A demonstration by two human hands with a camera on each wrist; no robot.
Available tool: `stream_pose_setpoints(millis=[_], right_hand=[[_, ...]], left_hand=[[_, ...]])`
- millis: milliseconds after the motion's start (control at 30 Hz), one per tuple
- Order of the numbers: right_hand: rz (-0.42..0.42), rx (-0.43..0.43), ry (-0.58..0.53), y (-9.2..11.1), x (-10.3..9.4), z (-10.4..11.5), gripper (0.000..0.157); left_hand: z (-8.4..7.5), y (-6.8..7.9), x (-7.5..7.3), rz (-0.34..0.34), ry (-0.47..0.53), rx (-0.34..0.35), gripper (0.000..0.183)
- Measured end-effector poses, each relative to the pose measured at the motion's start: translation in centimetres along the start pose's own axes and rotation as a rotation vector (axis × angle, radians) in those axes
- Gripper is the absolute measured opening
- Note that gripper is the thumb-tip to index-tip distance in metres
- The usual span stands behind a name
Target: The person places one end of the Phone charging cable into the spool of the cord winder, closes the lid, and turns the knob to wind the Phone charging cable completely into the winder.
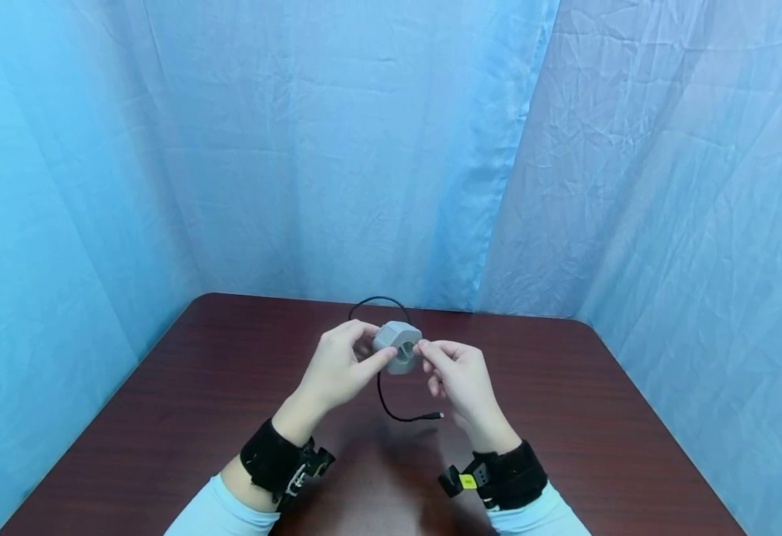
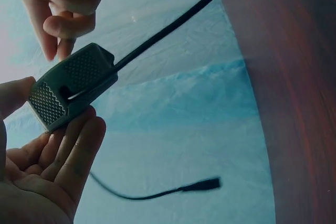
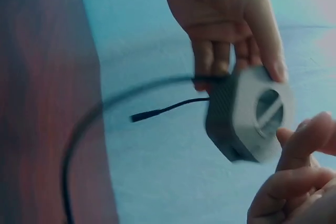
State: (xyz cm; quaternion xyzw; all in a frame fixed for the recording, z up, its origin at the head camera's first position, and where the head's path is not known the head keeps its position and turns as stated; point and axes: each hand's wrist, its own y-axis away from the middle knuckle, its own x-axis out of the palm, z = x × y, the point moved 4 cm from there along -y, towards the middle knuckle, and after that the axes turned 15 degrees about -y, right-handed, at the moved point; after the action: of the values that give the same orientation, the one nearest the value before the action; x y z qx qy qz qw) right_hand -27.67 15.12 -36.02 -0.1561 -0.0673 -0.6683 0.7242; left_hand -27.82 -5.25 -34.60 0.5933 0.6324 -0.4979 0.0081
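My left hand [image 1: 337, 365] holds a grey, many-sided block [image 1: 397, 331] above the table, thumb on its front and fingers behind. The block has textured sides and a round recess crossed by a bar [image 3: 270, 113]. A black cable [image 2: 173, 27] comes out of the block; one part arcs up behind it, another hangs below and ends in a small plug [image 1: 434, 416]. My right hand [image 1: 460, 376] is at the block's right side, thumb and forefinger close together near the recess, other fingers loosely bent. Whether its fingertips touch the block is hard to tell.
Below the hands is a dark reddish-brown table [image 1: 230, 417] with rounded far corners. Light blue cloth curtains [image 1: 364, 149] hang behind it and along both sides. Each wrist wears a black strap [image 1: 270, 458] with a small camera.
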Motion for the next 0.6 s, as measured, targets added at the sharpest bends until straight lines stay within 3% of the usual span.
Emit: stream_pose_setpoints(millis=[167,400,600], right_hand=[[0.083,-0.229,0.139,0.2,-0.4,1.9,0.02],[0.239,-0.704,0.501,1.2,0.0,4.7,0.031],[0.337,-0.925,0.774,1.9,0.4,5.3,0.031]], left_hand=[[0.7,-0.2,-0.5,0.035,0.04,-0.077,0.02],[1.6,-0.4,-1.0,0.133,0.14,-0.193,0.021],[2.0,-0.5,-0.8,0.222,0.216,-0.227,0.024]])
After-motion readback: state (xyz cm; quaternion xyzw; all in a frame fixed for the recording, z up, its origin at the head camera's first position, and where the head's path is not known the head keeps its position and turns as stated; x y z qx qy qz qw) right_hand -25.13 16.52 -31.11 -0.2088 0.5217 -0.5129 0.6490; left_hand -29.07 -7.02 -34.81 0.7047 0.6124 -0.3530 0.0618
